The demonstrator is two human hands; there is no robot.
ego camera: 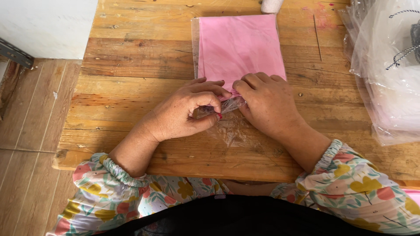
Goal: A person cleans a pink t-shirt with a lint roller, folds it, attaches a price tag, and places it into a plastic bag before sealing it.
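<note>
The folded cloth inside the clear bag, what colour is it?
Plain pink folded cloth, head view.
</note>
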